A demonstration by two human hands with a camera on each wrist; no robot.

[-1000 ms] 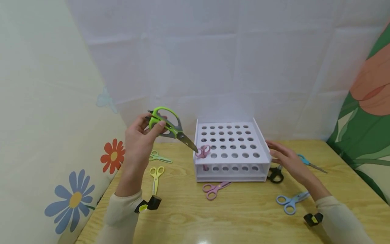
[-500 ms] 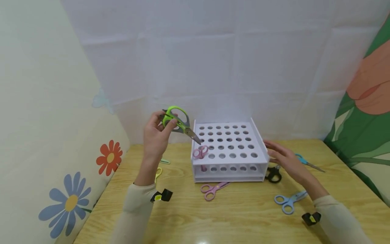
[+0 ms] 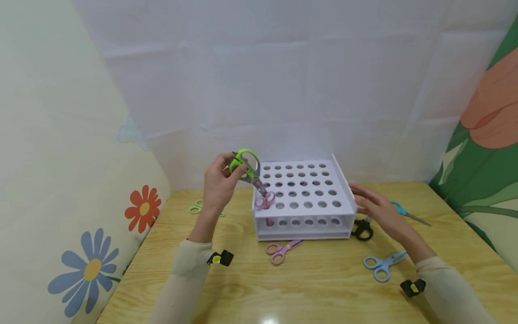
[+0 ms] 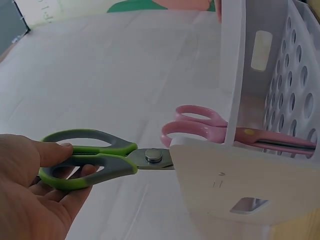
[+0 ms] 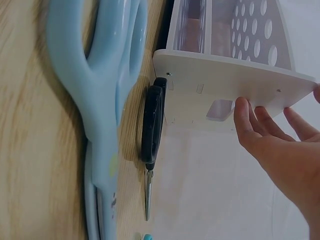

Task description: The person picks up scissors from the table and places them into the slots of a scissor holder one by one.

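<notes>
My left hand (image 3: 219, 184) pinches a pair of green and grey scissors (image 4: 95, 155) by the handles. Their blades slant down to the right over the left side of a white holed rack (image 3: 303, 211). Pink scissors (image 3: 265, 200) stand in a front-left hole of that rack, handles up, just by the green scissors' tip. In the left wrist view the rack's side wall hides the end of the green scissors' blades. Against the rack's right side wall (image 5: 200, 90), the fingers of my right hand (image 5: 280, 135) rest extended, and this hand holds nothing.
On the wooden table (image 3: 283, 292) lie other pink scissors (image 3: 283, 250) before the rack and light green scissors (image 3: 196, 207) partly behind my left arm. Right of the rack are black scissors (image 3: 363, 229), blue scissors (image 3: 384, 265) and teal-handled scissors (image 3: 408, 213).
My left hand has carried the green scissors rightward, from beside the rack to over its left side. My right hand has stayed at the rack's right wall.
</notes>
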